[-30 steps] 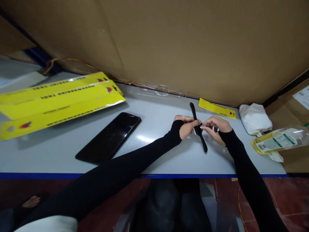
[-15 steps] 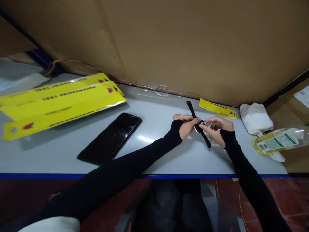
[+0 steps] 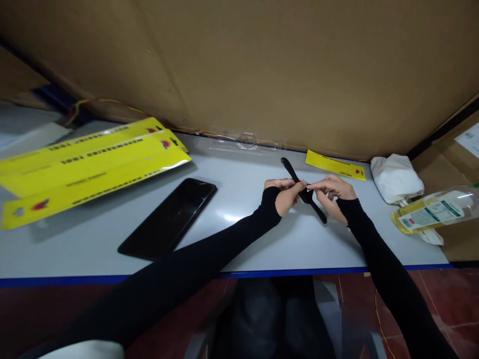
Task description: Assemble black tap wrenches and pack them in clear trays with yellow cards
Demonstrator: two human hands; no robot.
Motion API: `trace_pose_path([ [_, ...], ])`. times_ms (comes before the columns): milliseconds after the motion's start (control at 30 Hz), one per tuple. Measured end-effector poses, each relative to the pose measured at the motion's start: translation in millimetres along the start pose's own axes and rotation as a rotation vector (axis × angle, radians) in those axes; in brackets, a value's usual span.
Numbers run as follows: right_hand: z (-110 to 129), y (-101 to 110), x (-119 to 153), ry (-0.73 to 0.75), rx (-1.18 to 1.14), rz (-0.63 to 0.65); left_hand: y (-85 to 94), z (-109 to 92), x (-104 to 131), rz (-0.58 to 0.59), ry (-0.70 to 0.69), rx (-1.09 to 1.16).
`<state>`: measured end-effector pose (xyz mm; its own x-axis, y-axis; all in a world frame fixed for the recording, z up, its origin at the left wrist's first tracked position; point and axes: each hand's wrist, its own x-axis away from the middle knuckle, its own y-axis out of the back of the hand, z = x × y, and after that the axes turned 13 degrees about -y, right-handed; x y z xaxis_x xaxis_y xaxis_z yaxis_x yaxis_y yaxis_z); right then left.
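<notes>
Left hand (image 3: 287, 197): fingers clamp black spokeshave (image 3: 307, 196). Right hand (image 3: 334, 191): fingers at its middle, grip unclear. Smartphone (image 3: 168, 217) lies left of spokeshave.

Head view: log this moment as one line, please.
left hand: gripping black two-handled tool | right hand: at tool's middle | black phone: flat on table

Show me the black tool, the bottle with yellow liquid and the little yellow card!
Black tool (image 3: 307, 197): head view, on its middle part, between its two arms.
Bottle (image 3: 430, 214): head view, on its label.
Little yellow card (image 3: 335, 165): head view, middle of its face.
</notes>
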<state>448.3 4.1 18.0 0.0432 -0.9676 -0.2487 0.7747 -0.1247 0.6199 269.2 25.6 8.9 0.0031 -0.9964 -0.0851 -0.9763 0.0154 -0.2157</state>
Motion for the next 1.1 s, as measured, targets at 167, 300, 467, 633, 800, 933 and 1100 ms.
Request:
trace_pose_path([
  [167, 4, 6, -1, 0.036, 0.051, -0.057, -0.3, -1, -1, -0.001, -0.02, 0.045],
  [300, 2, 6, -2, 0.071, 0.058, -0.04, 0.8, -2, -2, 0.018, -0.012, 0.034],
  [467, 5, 6, 0, 0.093, 0.056, -0.046, 1.5, 0, -3, 0.026, -0.024, 0.039],
  [633, 4, 3, 1, -0.036, -0.04, -0.011, 0.9, 4, -2, 0.033, -0.039, 0.034],
  [800, -4, 7, -6, 0.015, -0.015, 0.017, 1.4, 3, -4, 0.032, -0.031, 0.074],
  [933, 1, 11, -6, 0.071, 0.049, -0.009, 1.8, -3, -1, 0.066, -0.019, 0.088],
  [1100, 4, 11, -5, 0.077, 0.074, 0.0, 2.3, -2, 1, 0.052, -0.024, 0.077],
])
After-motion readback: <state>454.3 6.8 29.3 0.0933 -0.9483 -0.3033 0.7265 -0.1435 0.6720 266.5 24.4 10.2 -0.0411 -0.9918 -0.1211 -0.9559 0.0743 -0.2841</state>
